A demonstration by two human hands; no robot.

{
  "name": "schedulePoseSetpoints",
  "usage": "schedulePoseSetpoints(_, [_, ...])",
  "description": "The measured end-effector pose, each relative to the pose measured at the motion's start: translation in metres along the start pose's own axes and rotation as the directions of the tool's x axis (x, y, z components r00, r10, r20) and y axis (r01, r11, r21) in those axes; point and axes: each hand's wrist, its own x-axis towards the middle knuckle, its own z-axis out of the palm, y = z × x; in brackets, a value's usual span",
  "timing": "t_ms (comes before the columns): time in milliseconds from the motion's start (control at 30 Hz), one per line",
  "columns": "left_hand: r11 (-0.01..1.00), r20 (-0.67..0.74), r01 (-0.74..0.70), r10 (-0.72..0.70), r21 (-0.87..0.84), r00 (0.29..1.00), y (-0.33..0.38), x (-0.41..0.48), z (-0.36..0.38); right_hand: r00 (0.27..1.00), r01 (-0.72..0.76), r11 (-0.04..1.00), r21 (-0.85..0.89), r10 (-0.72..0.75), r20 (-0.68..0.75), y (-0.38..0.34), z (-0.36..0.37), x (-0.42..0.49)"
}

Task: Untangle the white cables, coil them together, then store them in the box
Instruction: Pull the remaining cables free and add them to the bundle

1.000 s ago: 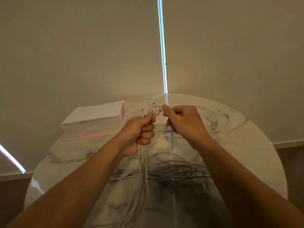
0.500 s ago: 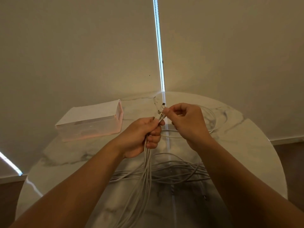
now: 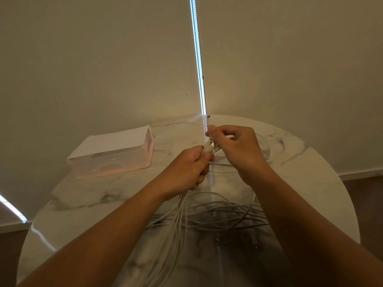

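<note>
Several white cables lie in loose loops across the round marble table and hang off its near edge. My left hand grips a bundle of these cables just below their plug ends, held above the table. My right hand pinches the plug ends with thumb and forefinger, touching my left hand's fingertips. A clear pinkish box with a white top stands at the back left of the table.
Another loop of white cable lies behind my right hand. Beige roller blinds hang close behind the table, with a bright gap and bead chain at the centre. Wooden floor shows on the right.
My hands have drawn closer together. My right hand's fingers have come down onto the plug ends that stick out of my left fist. The camera has tilted slightly.
</note>
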Motion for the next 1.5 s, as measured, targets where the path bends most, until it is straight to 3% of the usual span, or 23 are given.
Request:
schedulePoseSetpoints(167, [1.000,0.076,-0.004,0.002,0.023,0.997,0.003,0.001,0.001,0.983,-0.184,0.961,0.208,0.176,0.057,-0.007,-0.009,0.004])
schedulePoseSetpoints(300, [0.999,0.137,0.012,-0.018,0.048,0.990,0.003,0.002,0.002,0.980,-0.198,0.970,0.144,0.191,0.062,-0.007,-0.022,0.015])
schedulePoseSetpoints(533, [0.987,0.364,0.126,-0.081,-0.101,0.928,0.015,0.012,-0.005,0.952,-0.299,0.930,0.214,0.274,0.140,-0.006,-0.032,0.019])
schedulePoseSetpoints(733, [0.952,0.433,0.231,-0.124,-0.203,0.893,0.014,0.017,0.000,0.948,-0.291,0.936,0.197,0.255,0.191,-0.016,-0.034,0.015])
schedulePoseSetpoints(867, [0.870,0.441,0.282,-0.085,-0.403,0.893,0.006,0.023,-0.002,0.986,-0.162,0.963,0.214,0.151,0.067,-0.021,-0.036,0.013])
schedulePoseSetpoints(967, [0.720,0.520,0.390,-0.048,-0.574,0.853,0.003,0.027,-0.009,1.000,-0.013,0.978,0.210,0.014,-0.006,-0.025,-0.033,0.010])
schedulePoseSetpoints(1067, [0.599,0.547,0.476,-0.075,-0.643,0.834,-0.001,0.032,-0.009,0.997,0.077,0.968,0.240,-0.081,0.008,-0.026,-0.029,0.008])
schedulePoseSetpoints(1133, [0.580,0.547,0.500,-0.109,-0.643,0.830,-0.001,0.034,-0.007,0.990,0.122,0.962,0.243,-0.137,0.044,-0.027,-0.028,0.006])
schedulePoseSetpoints(1233, [0.633,0.508,0.484,-0.163,-0.603,0.846,0.001,0.037,-0.008,0.978,0.154,0.954,0.257,-0.185,0.100,-0.030,-0.028,0.003])
schedulePoseSetpoints(1433, [0.753,0.252,0.397,-0.308,-0.525,0.917,0.002,0.047,-0.011,0.982,-0.024,0.940,0.340,-0.043,0.186,-0.018,-0.027,0.008])
schedulePoseSetpoints(1500, [0.803,0.173,0.348,-0.301,-0.483,0.938,0.001,0.051,-0.011,0.967,-0.041,0.925,0.378,-0.059,0.250,-0.016,-0.027,0.008])
